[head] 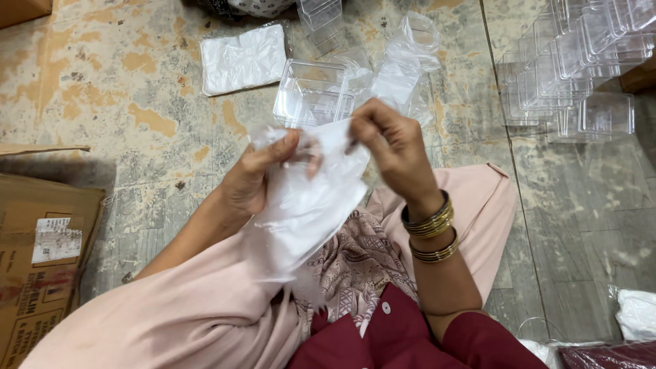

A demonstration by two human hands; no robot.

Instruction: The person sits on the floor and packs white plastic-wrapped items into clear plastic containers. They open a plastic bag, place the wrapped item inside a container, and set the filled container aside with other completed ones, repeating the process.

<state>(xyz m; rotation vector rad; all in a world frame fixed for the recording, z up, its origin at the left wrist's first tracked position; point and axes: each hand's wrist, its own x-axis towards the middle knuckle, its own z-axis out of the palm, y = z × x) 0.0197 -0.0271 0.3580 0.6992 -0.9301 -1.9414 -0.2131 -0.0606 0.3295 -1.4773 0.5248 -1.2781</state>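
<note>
We have a single view, taken from a camera worn on the person's head. It faces steeply downward, close over the lap, so that the left hand [256,179] and the right hand [391,147] sit near the middle of the frame at short range. Beyond them the view reaches the worn floor [123,102] ahead of the person. A cardboard box [41,253] is cut off by the left edge. No second view exists, so no overlap can be reported.
</note>
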